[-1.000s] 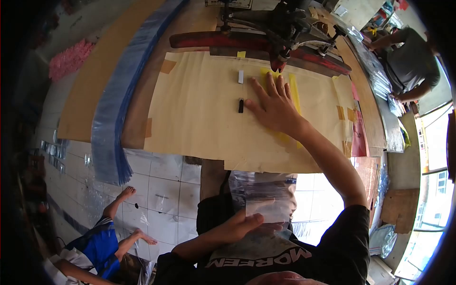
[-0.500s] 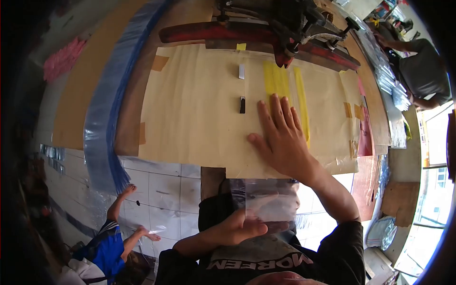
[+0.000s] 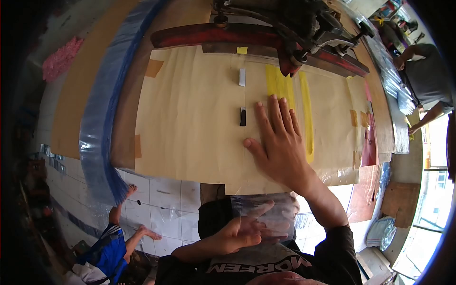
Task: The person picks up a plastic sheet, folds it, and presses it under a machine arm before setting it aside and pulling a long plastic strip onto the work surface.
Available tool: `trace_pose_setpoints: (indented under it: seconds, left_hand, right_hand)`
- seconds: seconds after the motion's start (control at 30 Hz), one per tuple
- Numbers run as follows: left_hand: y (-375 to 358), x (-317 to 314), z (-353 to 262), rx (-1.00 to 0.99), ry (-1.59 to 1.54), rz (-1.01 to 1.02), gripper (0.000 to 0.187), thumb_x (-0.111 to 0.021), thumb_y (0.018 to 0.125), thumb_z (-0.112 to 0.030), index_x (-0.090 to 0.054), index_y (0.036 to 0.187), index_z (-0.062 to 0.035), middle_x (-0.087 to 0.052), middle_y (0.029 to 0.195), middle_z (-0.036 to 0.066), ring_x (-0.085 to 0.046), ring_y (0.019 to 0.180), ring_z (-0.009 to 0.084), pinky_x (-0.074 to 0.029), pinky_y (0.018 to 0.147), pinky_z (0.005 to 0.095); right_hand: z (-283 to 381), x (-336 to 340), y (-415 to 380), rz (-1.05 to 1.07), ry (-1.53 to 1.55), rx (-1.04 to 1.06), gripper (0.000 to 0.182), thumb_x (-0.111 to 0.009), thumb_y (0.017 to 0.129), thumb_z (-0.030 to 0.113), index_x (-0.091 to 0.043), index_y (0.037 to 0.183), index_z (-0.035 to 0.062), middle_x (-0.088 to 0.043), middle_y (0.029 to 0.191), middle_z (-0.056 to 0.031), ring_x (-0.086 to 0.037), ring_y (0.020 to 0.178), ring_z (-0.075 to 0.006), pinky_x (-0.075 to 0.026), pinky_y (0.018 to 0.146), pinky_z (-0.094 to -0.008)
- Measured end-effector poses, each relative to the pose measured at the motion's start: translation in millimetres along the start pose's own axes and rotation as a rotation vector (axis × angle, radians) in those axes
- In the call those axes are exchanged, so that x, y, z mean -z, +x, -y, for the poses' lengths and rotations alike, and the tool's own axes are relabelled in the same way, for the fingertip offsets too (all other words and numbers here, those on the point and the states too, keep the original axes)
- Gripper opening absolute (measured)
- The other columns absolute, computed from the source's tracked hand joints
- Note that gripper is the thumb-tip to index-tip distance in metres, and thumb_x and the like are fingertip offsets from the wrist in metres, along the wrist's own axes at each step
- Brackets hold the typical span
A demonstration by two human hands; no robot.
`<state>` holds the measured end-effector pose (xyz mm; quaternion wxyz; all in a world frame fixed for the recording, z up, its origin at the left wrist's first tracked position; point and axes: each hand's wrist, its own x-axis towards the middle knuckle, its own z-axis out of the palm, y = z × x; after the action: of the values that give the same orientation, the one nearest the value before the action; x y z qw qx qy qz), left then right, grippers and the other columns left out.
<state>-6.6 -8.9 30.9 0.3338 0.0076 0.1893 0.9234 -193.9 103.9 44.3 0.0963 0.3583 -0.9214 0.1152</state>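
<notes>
My right hand (image 3: 284, 147) lies flat on a tan paper-like sheet (image 3: 190, 114), palm down and fingers spread. Its fingertips rest beside a wide yellow strip (image 3: 279, 80), with a narrower yellow strip (image 3: 308, 128) to their right. A small black-and-silver piece (image 3: 242, 117) and a pale metal piece (image 3: 242, 77) sit left of the hand. Below the front edge hangs clear plastic film (image 3: 280, 209). My left hand (image 3: 240, 232) is at this film, its outstretched fingers showing through it and its thumb held apart.
A red-and-black machine bar (image 3: 213, 35) with clamp screws spans the back of the sheet. Blue-edged plastic film (image 3: 102, 114) drapes over the left side. At the lower left, a person's legs and blue shorts (image 3: 102, 251) show. Another person (image 3: 430, 78) stands at the right near stacked plastic (image 3: 396, 88).
My left hand's fingers have spread more behind the clear film. My right hand stays flat on the sheet. The view has shifted slightly, and the person at the right has lowered an arm.
</notes>
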Motion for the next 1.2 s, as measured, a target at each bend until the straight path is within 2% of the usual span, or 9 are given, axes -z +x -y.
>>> trace_pose_setpoints:
  seconds: [0.1,0.17,0.23,0.57,0.63,1.2]
  left_hand:
    - [2.0,4.3,2.3,-0.002,-0.031,0.003,0.073,-0.053,0.097,-0.014,-0.007,0.153,-0.0131,-0.039,0.145,0.027,-0.04,0.134,0.039,-0.027,0.115,0.0494]
    - [3.9,4.0,-0.5,0.002,-0.015,0.051,0.071,-0.044,0.1,-0.007,0.002,0.153,-0.0108,-0.034,0.148,0.026,-0.039,0.136,0.0347,-0.031,0.113,0.0424]
    - [5.1,1.3,-2.6,0.002,-0.028,0.048,0.071,-0.044,0.1,-0.007,0.002,0.153,-0.0107,-0.033,0.148,0.026,-0.039,0.136,0.0345,-0.03,0.113,0.0425]
    - [7.3,4.8,0.4,-0.007,-0.056,0.057,0.07,-0.044,0.1,-0.007,0.002,0.153,-0.0097,-0.033,0.149,0.025,-0.038,0.137,0.0337,-0.03,0.114,0.0425]
    - [7.4,5.8,1.0,-0.012,-0.049,0.062,0.071,-0.044,0.1,-0.007,0.002,0.153,-0.0095,-0.034,0.149,0.025,-0.038,0.137,0.0335,-0.03,0.114,0.0425]
    - [7.2,1.5,-3.0,0.005,-0.014,0.042,0.069,-0.043,0.1,-0.006,0.0,0.153,-0.0114,-0.035,0.148,0.024,-0.038,0.137,0.0328,-0.028,0.114,0.0416]
  right_hand:
    - [-1.4,0.0,1.6,0.002,-0.004,0.004,0.067,-0.051,0.093,0.047,-0.04,0.142,0.0019,-0.035,0.144,-0.0299,-0.03,0.137,-0.0461,-0.023,0.112,-0.0521]
    - [-2.9,-0.6,1.6,0.003,-0.005,0.006,0.067,-0.051,0.093,0.047,-0.04,0.141,0.002,-0.035,0.144,-0.0298,-0.03,0.137,-0.046,-0.023,0.112,-0.052]
    - [-4.2,-0.7,1.9,0.026,0.048,0.0,0.066,-0.05,0.094,0.044,-0.038,0.143,0.0023,-0.031,0.147,-0.0296,-0.025,0.139,-0.0475,-0.019,0.113,-0.0535]
    - [-4.8,0.2,4.7,0.028,0.052,-0.003,0.065,-0.05,0.094,0.045,-0.038,0.143,0.0033,-0.032,0.147,-0.0292,-0.025,0.139,-0.0469,-0.019,0.114,-0.053]
    - [-4.6,-0.5,4.8,-0.004,-0.001,0.008,0.067,-0.051,0.092,0.048,-0.042,0.141,0.0028,-0.036,0.144,-0.0292,-0.031,0.137,-0.0452,-0.023,0.112,-0.0517]
    - [-4.9,0.4,4.0,-0.02,0.011,0.011,0.067,-0.054,0.091,0.047,-0.043,0.14,0.0034,-0.037,0.144,-0.0283,-0.032,0.136,-0.0453,-0.025,0.112,-0.0516]
